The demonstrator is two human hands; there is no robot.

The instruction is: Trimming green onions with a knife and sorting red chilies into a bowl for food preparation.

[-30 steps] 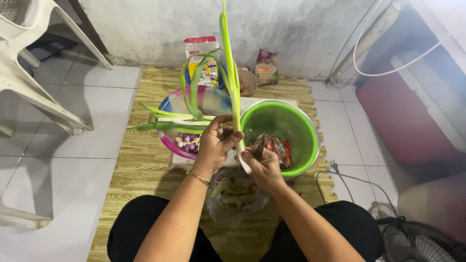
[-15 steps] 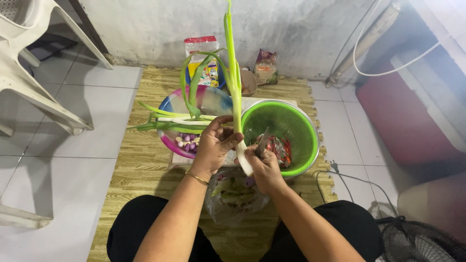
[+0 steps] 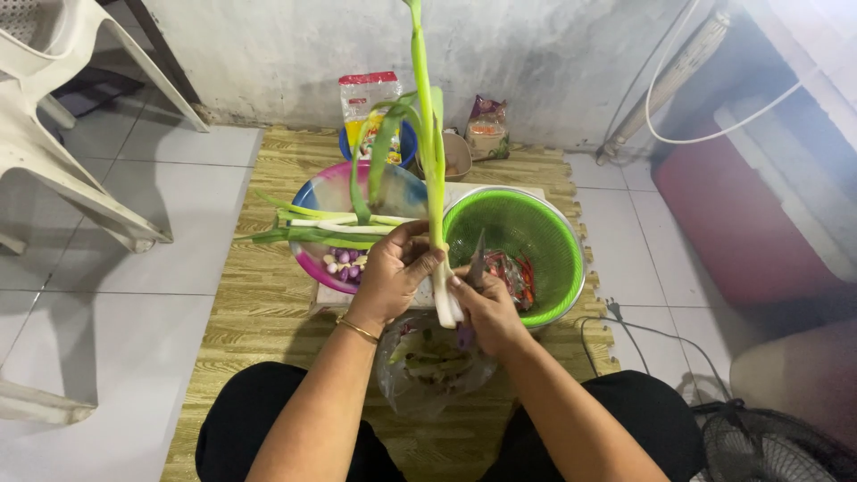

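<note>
My left hand (image 3: 395, 270) grips a long green leek stalk (image 3: 431, 152) held upright, its white base pointing down between my hands. My right hand (image 3: 486, 311) holds a small knife (image 3: 476, 261) with the blade up against the white end of the leek. Below my hands sits a clear plastic bag (image 3: 428, 368) with vegetable scraps. Behind them are a green colander (image 3: 522, 234) with red chillies (image 3: 511, 271) and a multicoloured bowl (image 3: 335, 195) holding more leeks (image 3: 312, 230) and small purple shallots (image 3: 344, 262).
I sit on a wood-pattern mat (image 3: 259, 295) on a tiled floor. A white plastic chair (image 3: 54, 143) stands at the left. Packets (image 3: 368, 103) and a small bowl (image 3: 457, 153) stand by the wall. A fan (image 3: 768, 442) and a cable (image 3: 643, 330) lie at the right.
The leek has shifted a little to the right and stands more upright. My right hand has brought the knife closer to its white base.
</note>
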